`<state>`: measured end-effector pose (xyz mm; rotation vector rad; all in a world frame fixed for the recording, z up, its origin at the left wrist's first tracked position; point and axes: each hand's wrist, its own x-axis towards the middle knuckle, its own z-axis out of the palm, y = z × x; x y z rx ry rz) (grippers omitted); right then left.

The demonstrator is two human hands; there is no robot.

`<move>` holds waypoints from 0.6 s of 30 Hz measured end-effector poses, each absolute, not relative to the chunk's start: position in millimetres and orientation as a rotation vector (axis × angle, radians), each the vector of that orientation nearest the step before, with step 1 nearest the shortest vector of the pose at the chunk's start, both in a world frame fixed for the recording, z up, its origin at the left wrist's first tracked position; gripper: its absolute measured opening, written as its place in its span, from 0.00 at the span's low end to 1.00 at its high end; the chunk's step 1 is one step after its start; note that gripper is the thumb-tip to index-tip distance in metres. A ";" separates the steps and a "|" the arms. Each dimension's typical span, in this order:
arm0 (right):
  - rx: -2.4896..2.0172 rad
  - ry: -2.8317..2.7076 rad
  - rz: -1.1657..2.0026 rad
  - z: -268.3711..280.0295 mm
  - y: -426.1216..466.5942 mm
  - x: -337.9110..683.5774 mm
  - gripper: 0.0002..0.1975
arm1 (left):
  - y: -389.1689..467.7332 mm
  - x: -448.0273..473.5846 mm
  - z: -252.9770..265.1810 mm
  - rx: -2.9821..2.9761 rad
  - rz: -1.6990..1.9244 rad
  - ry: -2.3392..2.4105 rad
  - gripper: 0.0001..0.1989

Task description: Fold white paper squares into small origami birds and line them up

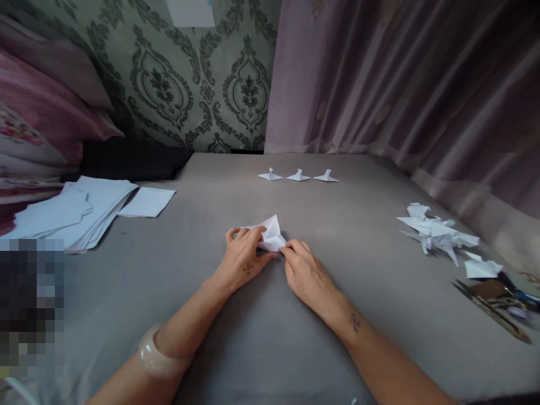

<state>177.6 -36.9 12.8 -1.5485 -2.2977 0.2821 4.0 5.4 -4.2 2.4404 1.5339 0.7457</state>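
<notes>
Head view: in front of the paper birds, folded paper sits partly opened, left hand curled around it, right hand pinching its corner; best steady the left, align edges, then press firmly.

Creased matt paper, 3 paper birds, smooth matt cloth, glossy bangle

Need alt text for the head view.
A person's left hand and right hand hold a folded piece of white paper over a gray surface. Beyond them, three folded paper figures stand in a row; a heap of folded paper lies to the right, stacked white sheets to the left.
</notes>
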 end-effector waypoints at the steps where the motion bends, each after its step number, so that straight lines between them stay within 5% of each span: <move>1: -1.554 -2.304 0.273 13.4 -37.5 177.6 0.16 | 6.3 0.6 -2.4 2.432 0.742 1.503 0.20; 7: -1.533 -2.351 0.250 15.8 -37.0 179.8 0.16 | 13.1 -17.0 1.6 2.553 0.738 1.402 0.11; 18: -1.578 -2.439 0.184 17.8 -37.0 178.6 0.17 | 11.3 0.0 -8.8 2.545 1.031 1.451 0.11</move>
